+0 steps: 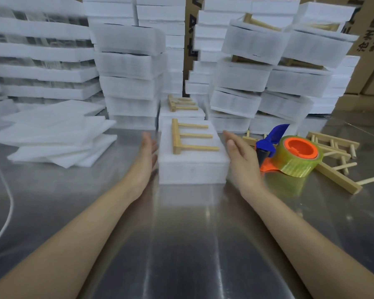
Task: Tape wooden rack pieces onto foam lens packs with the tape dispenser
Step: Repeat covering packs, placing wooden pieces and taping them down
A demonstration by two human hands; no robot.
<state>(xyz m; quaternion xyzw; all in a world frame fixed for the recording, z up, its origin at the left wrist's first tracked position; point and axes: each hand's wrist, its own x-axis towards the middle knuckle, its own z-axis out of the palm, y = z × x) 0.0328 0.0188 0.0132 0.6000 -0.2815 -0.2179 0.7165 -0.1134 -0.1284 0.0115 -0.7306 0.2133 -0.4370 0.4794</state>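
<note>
Now both hands flank the white foam lens pack (192, 167) on the steel table (181, 244), left hand (148, 147) and right hand (239, 155) flat-fingered, empty, squaring it; the three-pegged wooden rack piece (185, 138) lies on top (untaped, apparently), the orange-and-blue tape dispenser (289, 153) waiting beside.

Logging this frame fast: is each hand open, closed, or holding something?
Left hand: open, fingers straight, beside the foam pack, holding nothing.
Right hand: open, fingers straight, on the pack's other side, holding nothing.

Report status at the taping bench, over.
Left hand, right hand open, either side of foam pack. Rack piece on top. Dispenser lying right of it. Nothing blocking.
</note>
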